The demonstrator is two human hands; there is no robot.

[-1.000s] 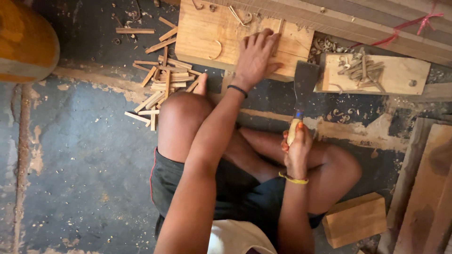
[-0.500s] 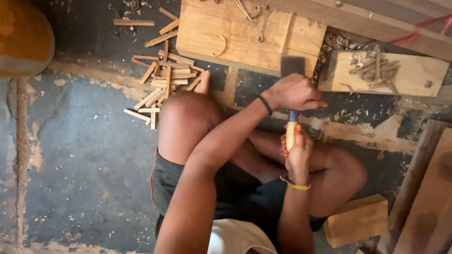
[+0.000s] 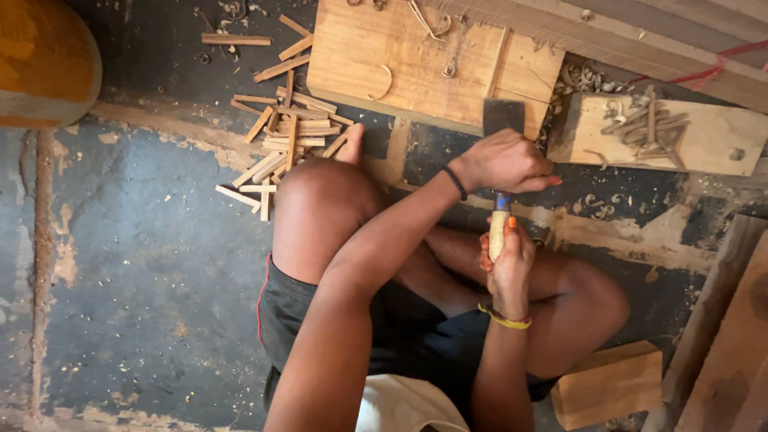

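chisel (image 3: 501,172) stands near the frame's middle, its flat dark metal blade resting on the near edge of the pale wooden board (image 3: 416,60) at 12 o'clock. right hand (image 3: 509,260) has its grip closed round the smooth, light wooden handle; left hand (image 3: 506,162) has its grip wrapped over the shaft just below the blade. no container shows; thin wood splints (image 3: 282,144) lie in a loose heap on the floor (image 3: 144,256) at 10 o'clock, and curled shavings sit on a smaller plank (image 3: 704,140) at 2 o'clock. that floor is rough, patchy blue-grey concrete, open towards 8 o'clock. a squared wooden block (image 3: 610,384) lies at 5 o'clock, beside the person's folded knee.
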